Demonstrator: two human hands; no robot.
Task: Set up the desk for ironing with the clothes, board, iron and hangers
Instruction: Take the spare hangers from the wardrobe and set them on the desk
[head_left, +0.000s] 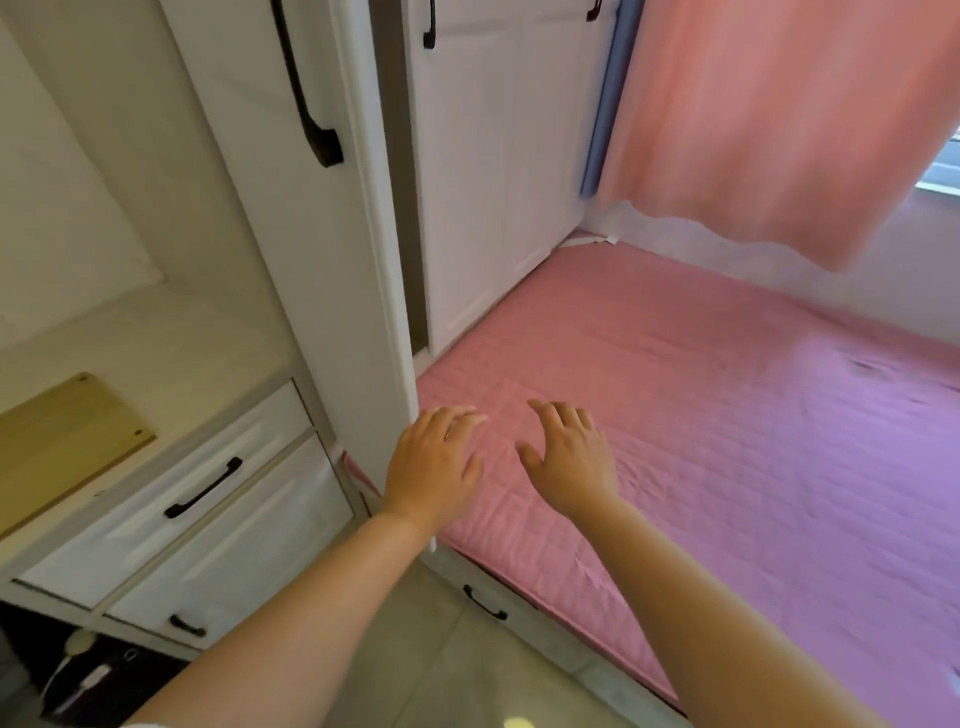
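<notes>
My left hand (434, 462) and my right hand (569, 457) reach forward side by side, palms down, fingers spread, empty. Both hover over the near left corner of a pink quilted mattress (727, 415) on a low platform. The left hand is beside the edge of a white wardrobe door (291, 218) that stands ajar. No clothes, iron, ironing board or hangers show in this view.
Left of the wardrobe is a white alcove shelf with a pale wooden board (57, 441) lying on it, above white drawers (197, 499) with black handles. A pink curtain (779, 114) hangs at the back right. A drawer handle (483, 603) sits under the platform edge.
</notes>
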